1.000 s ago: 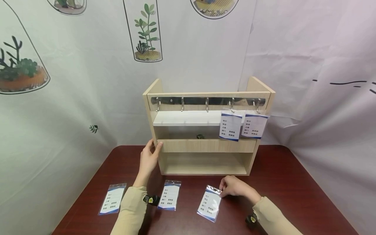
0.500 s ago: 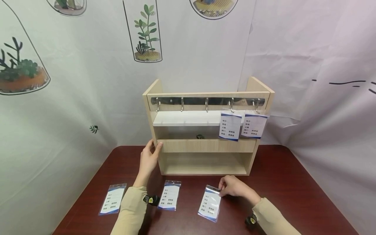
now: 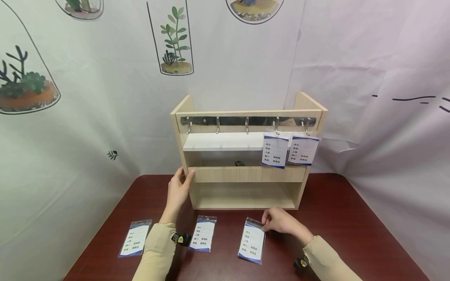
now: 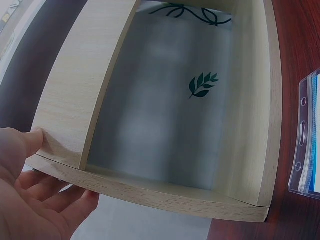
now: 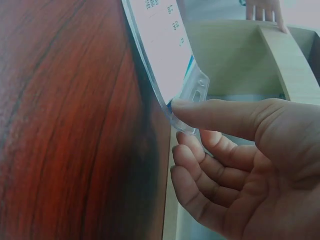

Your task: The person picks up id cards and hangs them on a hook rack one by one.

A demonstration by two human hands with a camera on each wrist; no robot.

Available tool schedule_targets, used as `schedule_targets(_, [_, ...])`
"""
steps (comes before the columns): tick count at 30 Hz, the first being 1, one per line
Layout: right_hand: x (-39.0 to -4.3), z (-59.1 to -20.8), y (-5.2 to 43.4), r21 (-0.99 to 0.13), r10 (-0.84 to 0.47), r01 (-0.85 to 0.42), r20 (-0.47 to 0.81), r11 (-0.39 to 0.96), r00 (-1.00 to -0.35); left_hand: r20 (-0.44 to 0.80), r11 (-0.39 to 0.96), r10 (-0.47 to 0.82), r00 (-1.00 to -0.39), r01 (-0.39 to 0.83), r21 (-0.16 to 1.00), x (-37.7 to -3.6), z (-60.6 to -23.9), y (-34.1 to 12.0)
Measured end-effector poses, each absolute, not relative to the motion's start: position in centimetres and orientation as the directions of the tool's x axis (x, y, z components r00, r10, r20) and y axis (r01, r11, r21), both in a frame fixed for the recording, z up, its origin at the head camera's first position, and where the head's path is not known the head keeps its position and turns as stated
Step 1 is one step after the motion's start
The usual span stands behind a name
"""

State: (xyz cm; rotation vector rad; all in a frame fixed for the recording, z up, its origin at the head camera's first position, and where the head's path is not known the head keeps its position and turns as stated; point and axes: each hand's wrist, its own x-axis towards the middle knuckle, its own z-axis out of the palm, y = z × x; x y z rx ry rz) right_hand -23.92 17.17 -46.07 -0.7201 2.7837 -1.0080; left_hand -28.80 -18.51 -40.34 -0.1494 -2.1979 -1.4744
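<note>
We see the right hand [image 3: 281,223] pinching the top edge of a clear badge holder [image 3: 251,240], thumb on the slotted tab, its upper end lifted off the dark red table [image 3: 337,218] near the wooden shelf [image 3: 246,173]. The left hand [image 3: 177,191] grasps the shelf's left upright, thumb on the front rail and fingers round the side. Two more badge holders [image 3: 204,233] lie flat to the near left, and two hanging badges [image 3: 289,149] sit on the right-hand hooks.
</note>
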Motion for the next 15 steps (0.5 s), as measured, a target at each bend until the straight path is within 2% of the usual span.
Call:
schedule_targets(10, [-24.0, -44.5, 17.5, -0.687, -0.494, -0.419, 0.1, 0.593, -0.864, 0.462, 0.413, -0.187, -0.867, 0.358, 0.838, -28.8, -40.3, -18.5])
schedule_targets(15, [-23.6, -43.4, 17.4, -0.684, -0.508, -0.456, 0.143, 0.569, -0.85, 0.457, 0.418, -0.189, -0.869, 0.35, 0.839, -28.8, -40.4, -18.5])
